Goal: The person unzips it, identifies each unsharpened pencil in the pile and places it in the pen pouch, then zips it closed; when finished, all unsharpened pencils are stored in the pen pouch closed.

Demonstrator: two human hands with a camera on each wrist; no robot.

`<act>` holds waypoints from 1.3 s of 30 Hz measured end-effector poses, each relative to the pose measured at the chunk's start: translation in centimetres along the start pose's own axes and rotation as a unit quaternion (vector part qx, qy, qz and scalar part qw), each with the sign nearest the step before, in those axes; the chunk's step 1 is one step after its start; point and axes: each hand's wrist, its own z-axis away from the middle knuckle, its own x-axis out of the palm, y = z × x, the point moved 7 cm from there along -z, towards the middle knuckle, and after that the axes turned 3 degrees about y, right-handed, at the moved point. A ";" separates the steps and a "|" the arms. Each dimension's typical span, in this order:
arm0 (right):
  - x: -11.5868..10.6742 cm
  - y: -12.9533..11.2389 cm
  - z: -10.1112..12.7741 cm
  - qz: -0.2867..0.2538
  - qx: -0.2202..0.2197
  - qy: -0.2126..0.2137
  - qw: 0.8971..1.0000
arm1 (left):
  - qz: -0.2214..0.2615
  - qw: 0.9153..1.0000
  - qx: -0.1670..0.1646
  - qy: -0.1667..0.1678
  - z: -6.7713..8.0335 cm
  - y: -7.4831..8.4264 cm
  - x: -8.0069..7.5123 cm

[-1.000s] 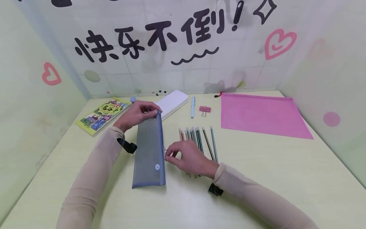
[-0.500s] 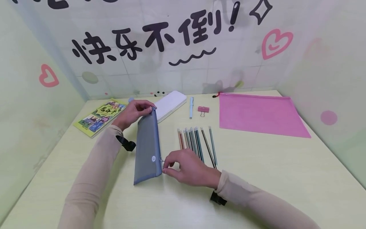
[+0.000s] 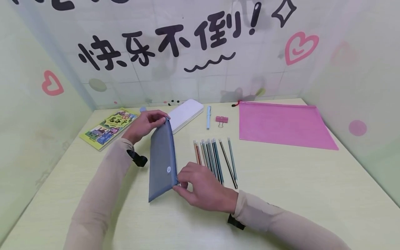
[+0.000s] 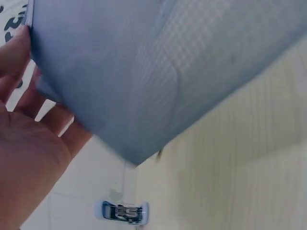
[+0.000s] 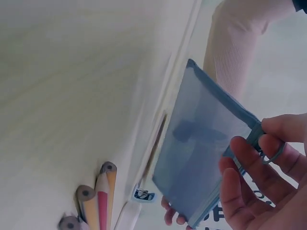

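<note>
1. The right hand (image 3: 203, 189) is pinching the ring-shaped zipper pull (image 5: 271, 151) of a grey-blue mesh pencil pouch (image 3: 162, 161), thumb and fingers curled round it at the pouch's near end.
2. The left hand (image 3: 145, 123) is gripping the pouch's far end, fingers curled over the top corner, tilting the pouch up on its long edge above the pale green table (image 3: 281, 180).
3. The pouch is sitting between the two hands, left of centre on the table; what is inside it cannot be made out through the mesh.
4. A row of pencils (image 3: 215, 158) is lying side by side just to the right of the pouch, partly under the right hand.
5. Farther back, a white pencil case (image 3: 184, 114) is lying shut beside a light-blue pen (image 3: 208, 117) and a pink binder clip (image 3: 221, 120).
6. A pink zip folder (image 3: 281, 125) is lying flat at the right, well apart from the hands, and a picture book (image 3: 107, 128) is lying at the left.
</note>
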 end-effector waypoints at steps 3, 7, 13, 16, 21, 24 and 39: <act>0.0 0.3 -0.3 0.000 -0.002 0.005 1.000 | -0.031 0.999 0.006 -0.019 0.5 0.6 0.8; 0.0 0.7 -0.6 0.007 0.003 -0.002 1.000 | -0.081 0.995 -0.006 -0.048 1.5 1.4 2.1; 0.1 1.4 -0.8 0.016 0.023 -0.009 1.000 | -0.126 0.990 -0.023 -0.051 3.4 3.0 3.5; 0.3 1.9 -0.8 0.010 0.039 -0.017 0.999 | -0.166 0.986 -0.016 -0.025 4.5 3.9 3.8; 0.4 2.7 -0.6 -0.008 0.045 -0.042 0.998 | -0.214 0.976 -0.002 0.039 6.0 5.1 3.8; 0.5 3.1 -0.6 -0.042 0.037 -0.084 0.995 | -0.202 0.977 -0.001 0.065 6.3 5.4 3.5; -4.3 12.1 0.2 -0.010 0.147 -0.188 0.971 | -0.126 0.990 -0.015 0.062 6.4 4.6 4.1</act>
